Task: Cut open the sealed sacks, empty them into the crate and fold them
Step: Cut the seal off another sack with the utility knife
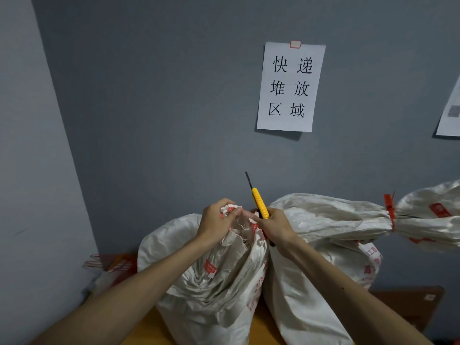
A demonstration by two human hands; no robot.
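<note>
At far left, low against the grey wall, lies a tangle of red wire pieces, partly hidden behind the front sack.

The front sack is white woven material with red print. It stands upright on a yellow-orange surface, and its neck is gathered into a bunch at the top.

- Left hand: fingers curled tightly round the bunched neck, gripping it from the left side.
- Right hand: closed round the handle of a yellow utility knife, just beside the same neck. The dark blade is extended and points upward, clear of the fabric.

The two hands are nearly touching at the neck of the sack.

The second sack lies on its side behind and to the right of the front sack, touching it. Its neck points right and is cinched by a red seal tie — this sack is still sealed.

A paper sign with black characters hangs on the wall above the sacks. A second sheet is cut off by the right edge. A brown cardboard box sits at lower right, behind the right forearm.
</note>
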